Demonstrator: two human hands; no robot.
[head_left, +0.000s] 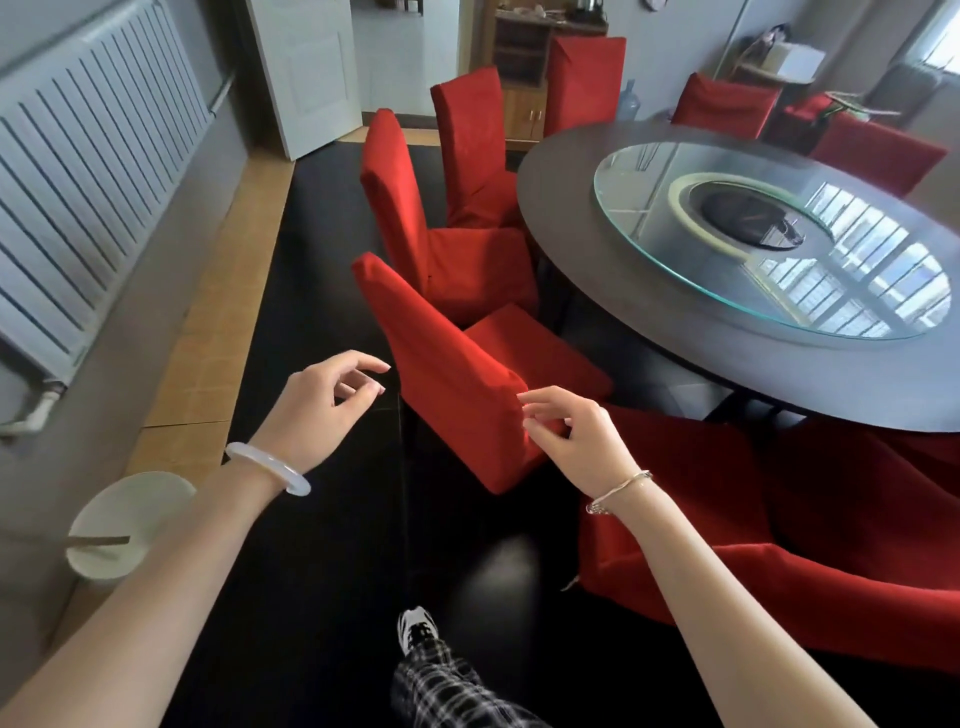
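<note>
Chair (452, 395), red-covered, stands between the hands. Left hand (322, 410) hovers just left of it, loosely curled and empty. Right hand (571, 436) touches its right edge; whether it pinches the cloth cannot be told.

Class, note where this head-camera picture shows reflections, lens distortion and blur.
Head view: the glass turntable mirrors bright window panes. Head view: the wide-angle lens bows the radiator. Head view: the left hand and right hand by the red chair look sharp; the dark floor carries a soft sheen.
</note>
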